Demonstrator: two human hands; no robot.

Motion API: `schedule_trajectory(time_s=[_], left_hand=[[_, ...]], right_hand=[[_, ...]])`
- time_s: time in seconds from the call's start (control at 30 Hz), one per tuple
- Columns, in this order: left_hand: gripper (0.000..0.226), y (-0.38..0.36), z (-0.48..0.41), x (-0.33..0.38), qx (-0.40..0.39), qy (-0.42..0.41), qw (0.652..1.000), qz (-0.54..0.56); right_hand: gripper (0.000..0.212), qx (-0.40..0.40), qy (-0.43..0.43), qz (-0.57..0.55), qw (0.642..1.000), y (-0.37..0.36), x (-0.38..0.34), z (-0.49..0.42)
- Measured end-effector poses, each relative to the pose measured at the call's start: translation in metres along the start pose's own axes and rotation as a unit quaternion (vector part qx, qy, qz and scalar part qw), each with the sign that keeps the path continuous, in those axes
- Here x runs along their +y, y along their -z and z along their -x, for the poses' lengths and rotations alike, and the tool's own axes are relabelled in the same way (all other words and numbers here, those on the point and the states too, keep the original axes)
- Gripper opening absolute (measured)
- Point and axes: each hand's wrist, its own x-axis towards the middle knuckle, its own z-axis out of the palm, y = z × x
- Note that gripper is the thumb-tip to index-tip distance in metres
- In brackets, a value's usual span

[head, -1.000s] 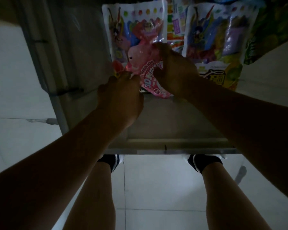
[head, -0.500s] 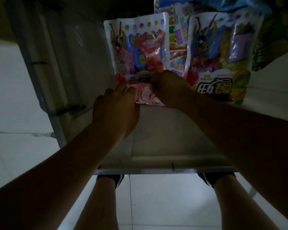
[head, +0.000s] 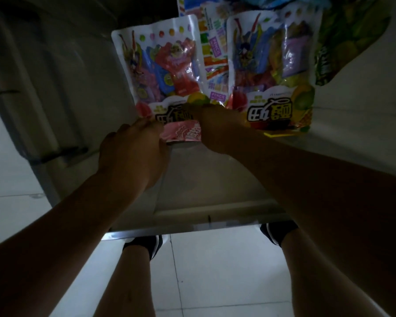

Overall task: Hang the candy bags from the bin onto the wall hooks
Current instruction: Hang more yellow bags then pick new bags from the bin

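Dim grey panel [head: 204,179] and white floor tiles [head: 215,271] surround the work. Left hand [head: 133,152] and right hand [head: 217,131] each pinch one end of a small pink crinkly plastic candy bag [head: 183,133], held at the panel just below two large multicoloured glossy candy bags [head: 162,65]. It looks light, soft and slippery, so the flat seam edge is probably the best place to grip.

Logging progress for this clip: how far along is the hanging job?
Done: four bags look hung, hooks hidden. In hand: left hand and right hand pinch a pink bag by them. Left: hooking it; how many remain is unseen.
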Motion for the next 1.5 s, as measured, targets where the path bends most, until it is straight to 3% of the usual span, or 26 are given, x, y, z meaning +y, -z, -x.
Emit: schedule_trajectory(time_s=[0.13,0.23,0.33,0.47,0.67,0.77,0.83,0.9,1.0,1.2,1.43,1.5], left_hand=[[0.031,-0.002,-0.001,0.004,0.011,-0.009,1.0,0.001],[0.031,-0.004,-0.003,0.009,0.011,0.001,1.0,0.001],[0.033,0.0,-0.001,0.015,0.048,-0.003,0.999,0.01],[0.035,0.014,0.003,0.021,0.126,-0.036,0.988,0.077],[0.033,0.025,-0.018,0.014,0.157,-0.108,0.982,0.014],[0.034,0.023,-0.025,0.013,0.112,-0.187,0.974,-0.057],[0.025,0.018,-0.03,0.015,0.086,-0.224,0.965,-0.102],[0.026,0.011,-0.038,0.024,0.055,-0.26,0.953,-0.145],[0.037,-0.002,-0.055,0.042,0.025,-0.333,0.923,-0.189],[0.023,-0.052,-0.097,0.061,0.071,-0.46,0.845,-0.264],[0.052,-0.082,-0.114,0.057,0.139,-0.455,0.789,-0.39],[0.053,-0.081,-0.112,0.052,0.088,-0.457,0.79,-0.398]], right_hand=[[0.042,-0.042,-0.015,0.096,0.994,-0.014,-0.007,-0.01],[0.037,0.004,-0.023,0.092,0.996,-0.02,-0.006,-0.009],[0.041,0.064,-0.013,0.009,0.998,-0.008,0.006,-0.006],[0.032,0.071,-0.011,-0.156,0.985,0.01,0.031,-0.001],[0.023,0.222,-0.084,-0.326,0.915,0.04,0.056,0.027],[0.029,0.31,-0.107,-0.45,0.831,0.062,0.064,0.037],[0.032,0.323,-0.132,-0.479,0.806,0.071,0.07,0.036],[0.023,0.337,-0.116,-0.478,0.803,0.073,0.076,0.03],[0.041,0.336,-0.104,-0.479,0.804,0.07,0.086,0.021],[0.041,0.365,-0.082,-0.471,0.799,0.063,0.093,0.014],[0.023,0.386,-0.093,-0.544,0.74,0.064,0.099,0.019],[0.021,0.399,-0.086,-0.545,0.733,0.066,0.101,0.018]])
